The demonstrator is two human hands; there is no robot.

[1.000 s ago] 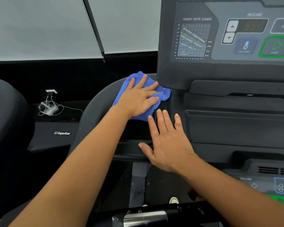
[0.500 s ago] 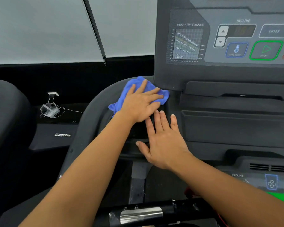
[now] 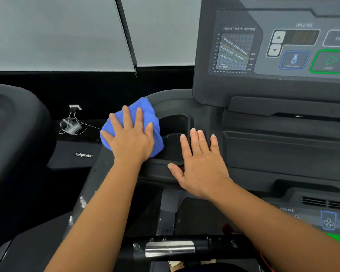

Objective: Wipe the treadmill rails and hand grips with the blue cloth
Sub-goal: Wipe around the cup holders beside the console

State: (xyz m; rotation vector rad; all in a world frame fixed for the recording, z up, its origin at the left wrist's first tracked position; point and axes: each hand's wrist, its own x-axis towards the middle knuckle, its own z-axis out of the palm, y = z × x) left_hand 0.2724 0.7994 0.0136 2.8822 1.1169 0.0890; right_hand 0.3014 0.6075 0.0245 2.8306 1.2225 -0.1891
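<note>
My left hand (image 3: 131, 139) lies flat with straight fingers on the blue cloth (image 3: 146, 110), pressing it onto the dark left rail (image 3: 98, 173) of the treadmill, just left of a cup holder recess (image 3: 174, 134). My right hand (image 3: 200, 165) rests flat and open on the console ledge at the right of that recess, holding nothing. A hand grip bar with a silver sensor plate (image 3: 170, 248) runs across the bottom of the view, below both forearms.
The treadmill console (image 3: 283, 52) with its heart rate chart and incline buttons rises at the upper right. A second treadmill's dark rail (image 3: 16, 124) stands at the left. A wall socket with a coiled white cable (image 3: 72, 126) sits beyond the rail.
My left hand has slid the blue cloth leftward and down along the rail, away from the console corner, uncovering the cup holder. The right hand has stayed on the ledge.
</note>
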